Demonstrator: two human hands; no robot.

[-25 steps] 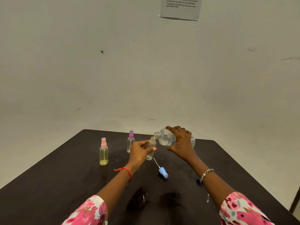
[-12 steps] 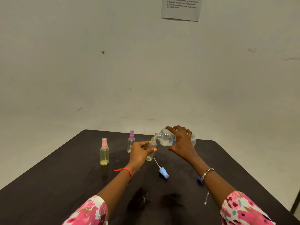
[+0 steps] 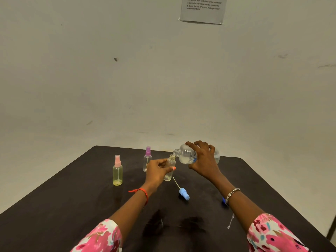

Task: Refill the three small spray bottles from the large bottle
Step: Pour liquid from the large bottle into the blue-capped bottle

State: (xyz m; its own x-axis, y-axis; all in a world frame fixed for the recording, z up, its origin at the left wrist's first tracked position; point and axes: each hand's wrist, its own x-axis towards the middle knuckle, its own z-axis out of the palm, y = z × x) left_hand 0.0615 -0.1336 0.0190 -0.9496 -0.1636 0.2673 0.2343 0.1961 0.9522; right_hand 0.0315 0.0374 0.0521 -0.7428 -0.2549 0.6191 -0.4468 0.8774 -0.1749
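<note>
My right hand (image 3: 204,161) grips the large clear bottle (image 3: 187,156), tipped on its side with its open neck pointing left, just above the mouth of a small uncapped spray bottle (image 3: 170,169). That small bottle stands on the dark table (image 3: 63,206), held by my left hand (image 3: 157,170). Its blue spray cap (image 3: 184,194) with a white tube lies on the table in front of it. A yellowish bottle with a pink cap (image 3: 117,170) stands to the left. A clear bottle with a purple cap (image 3: 147,158) stands behind my left hand.
A small blue object (image 3: 223,200) lies half hidden under my right wrist. A thin clear stick (image 3: 230,221) lies near my right sleeve. Wet patches mark the table close to me. A printed sheet (image 3: 201,10) hangs on the wall.
Both hands and the two held bottles have stayed almost in place; the large bottle stays tipped at the small bottle's mouth.
</note>
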